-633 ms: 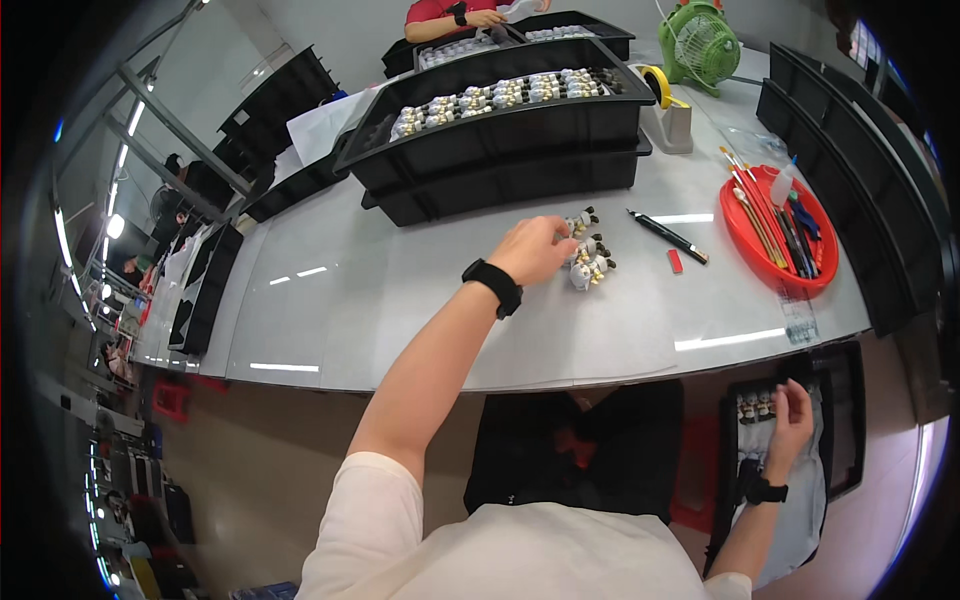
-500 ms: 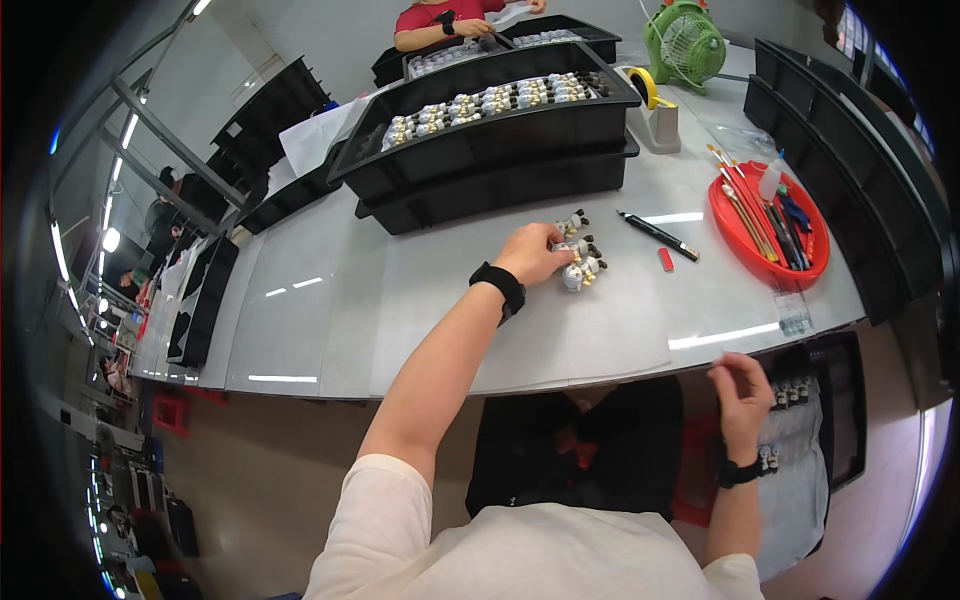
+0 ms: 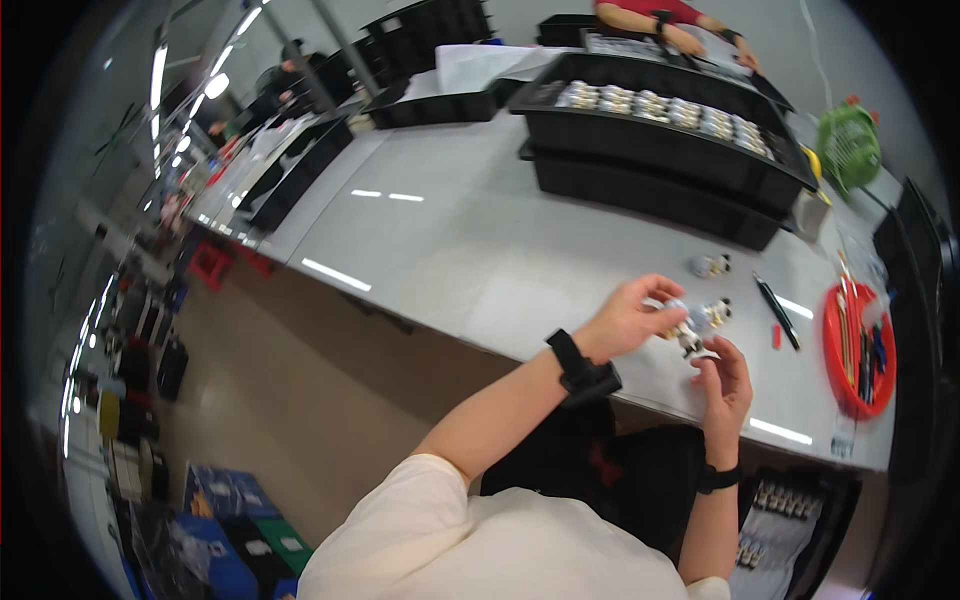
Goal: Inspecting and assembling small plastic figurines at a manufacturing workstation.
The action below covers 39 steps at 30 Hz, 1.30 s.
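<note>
My left hand [image 3: 632,322] pinches a small white-and-gold figurine [image 3: 684,338] with a dark end, raised a little over the table's near edge. Just below it is my right hand [image 3: 727,385], its fingers curved and apart, close to the figurine's dark end; whether they touch it is blurred. Behind the held piece, a second figurine [image 3: 714,314] partly shows past my left fingertips. A third figurine [image 3: 712,265] lies on its side farther back on the grey-white table [image 3: 450,240].
Stacked black bins [image 3: 650,190] hold rows of similar figurines. To the right are a black pen [image 3: 777,312], a small red piece [image 3: 776,336], a red bowl [image 3: 833,375] of brushes and a green fan [image 3: 849,147]. A lower tray [image 3: 780,530] holds more figurines. Across the bins, a co-worker's hand [image 3: 685,40] shows.
My left hand has drawn a figurine from the group toward me. My right hand has come up from beside the lower tray to meet it. The view has turned left.
</note>
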{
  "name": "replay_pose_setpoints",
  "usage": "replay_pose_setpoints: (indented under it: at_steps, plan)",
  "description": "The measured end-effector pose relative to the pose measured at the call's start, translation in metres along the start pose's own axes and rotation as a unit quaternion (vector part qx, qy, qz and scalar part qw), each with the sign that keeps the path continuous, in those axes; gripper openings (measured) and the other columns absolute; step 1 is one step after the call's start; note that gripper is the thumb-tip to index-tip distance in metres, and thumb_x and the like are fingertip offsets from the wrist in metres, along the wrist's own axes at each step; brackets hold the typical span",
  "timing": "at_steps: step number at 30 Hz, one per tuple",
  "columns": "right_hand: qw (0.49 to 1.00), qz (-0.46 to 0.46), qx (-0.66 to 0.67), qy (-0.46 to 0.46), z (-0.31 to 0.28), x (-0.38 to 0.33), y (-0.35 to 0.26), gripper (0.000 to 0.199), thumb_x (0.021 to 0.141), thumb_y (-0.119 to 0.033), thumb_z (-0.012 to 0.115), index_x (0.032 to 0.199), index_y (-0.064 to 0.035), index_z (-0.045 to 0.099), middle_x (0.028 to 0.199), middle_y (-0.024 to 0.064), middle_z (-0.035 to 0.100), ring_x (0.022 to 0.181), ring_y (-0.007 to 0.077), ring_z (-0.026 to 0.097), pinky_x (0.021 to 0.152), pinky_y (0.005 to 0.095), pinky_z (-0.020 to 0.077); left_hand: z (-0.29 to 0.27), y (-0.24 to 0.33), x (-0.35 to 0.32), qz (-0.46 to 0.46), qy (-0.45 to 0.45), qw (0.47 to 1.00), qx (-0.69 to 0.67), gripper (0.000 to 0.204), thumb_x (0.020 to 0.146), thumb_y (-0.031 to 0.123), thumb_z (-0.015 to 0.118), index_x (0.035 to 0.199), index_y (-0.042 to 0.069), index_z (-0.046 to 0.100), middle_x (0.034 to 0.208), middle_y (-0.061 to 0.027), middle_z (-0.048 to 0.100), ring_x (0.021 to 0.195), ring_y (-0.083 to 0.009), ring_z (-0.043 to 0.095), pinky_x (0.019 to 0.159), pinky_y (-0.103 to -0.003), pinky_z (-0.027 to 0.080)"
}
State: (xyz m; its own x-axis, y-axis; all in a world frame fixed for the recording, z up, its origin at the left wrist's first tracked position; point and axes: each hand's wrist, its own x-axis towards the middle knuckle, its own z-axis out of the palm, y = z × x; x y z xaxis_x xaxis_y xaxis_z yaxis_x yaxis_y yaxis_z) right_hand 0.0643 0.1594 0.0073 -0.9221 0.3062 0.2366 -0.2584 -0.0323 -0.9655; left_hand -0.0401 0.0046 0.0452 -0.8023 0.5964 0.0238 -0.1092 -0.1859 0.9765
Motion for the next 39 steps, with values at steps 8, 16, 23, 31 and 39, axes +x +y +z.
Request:
replay_pose_setpoints:
  at_steps: [8, 16, 23, 31, 39]
  plan:
    - [0.998, 0.009, -0.057, -0.030, 0.003, -0.001, 0.001, 0.027, 0.087, -0.010, 0.050, 0.111, 0.0018, 0.050, 0.101, 0.0075, 0.056, 0.087, 0.0109, 0.052, 0.074, 0.0230, 0.0422, 0.012, -0.028, -0.015, -0.004, 0.020, 0.998, -0.059, 0.025, 0.081, 0.011, 0.061, 0.100, 0.000, 0.051, 0.092, -0.0054, 0.054, 0.079, -0.0108, 0.056, 0.068, -0.023, 0.047]
    - [0.996, 0.031, -0.062, -0.047, 0.001, -0.008, -0.005, 0.024, 0.087, -0.010, 0.049, 0.108, 0.0029, 0.051, 0.096, 0.0061, 0.056, 0.086, 0.0107, 0.052, 0.075, 0.0223, 0.0409, 0.023, -0.035, -0.020, -0.033, 0.024, 0.995, -0.096, 0.022, 0.084, 0.013, 0.058, 0.101, 0.001, 0.054, 0.087, -0.0038, 0.056, 0.078, -0.0089, 0.054, 0.071, -0.022, 0.047]
    - [0.994, 0.036, -0.064, -0.085, 0.002, -0.001, -0.003, 0.040, 0.076, -0.002, 0.061, 0.113, 0.0009, 0.049, 0.095, 0.0076, 0.056, 0.084, 0.0117, 0.053, 0.075, 0.0237, 0.0434, 0.009, -0.040, -0.026, -0.056, 0.056, 0.969, -0.235, 0.027, 0.089, 0.011, 0.049, 0.112, 0.000, 0.052, 0.097, -0.0057, 0.058, 0.088, -0.0110, 0.056, 0.080, -0.026, 0.047]
    - [0.992, 0.039, -0.089, -0.076, 0.001, -0.002, -0.001, 0.036, 0.078, -0.006, 0.063, 0.111, 0.0011, 0.050, 0.087, 0.0061, 0.059, 0.079, 0.0100, 0.055, 0.071, 0.0220, 0.0446, 0.007, -0.041, -0.027, -0.034, 0.041, 0.962, -0.270, 0.026, 0.089, 0.011, 0.047, 0.114, 0.002, 0.050, 0.102, -0.0055, 0.057, 0.094, -0.0128, 0.055, 0.083, -0.027, 0.045]
    - [0.993, 0.027, -0.089, -0.078, 0.002, -0.004, -0.001, 0.035, 0.079, -0.008, 0.063, 0.110, 0.0009, 0.051, 0.085, 0.0063, 0.060, 0.079, 0.0100, 0.056, 0.071, 0.0219, 0.0444, 0.007, -0.046, -0.028, -0.037, 0.077, 0.960, -0.265, 0.019, 0.089, 0.011, 0.049, 0.105, 0.001, 0.051, 0.098, -0.0057, 0.057, 0.091, -0.0133, 0.056, 0.083, -0.027, 0.047]
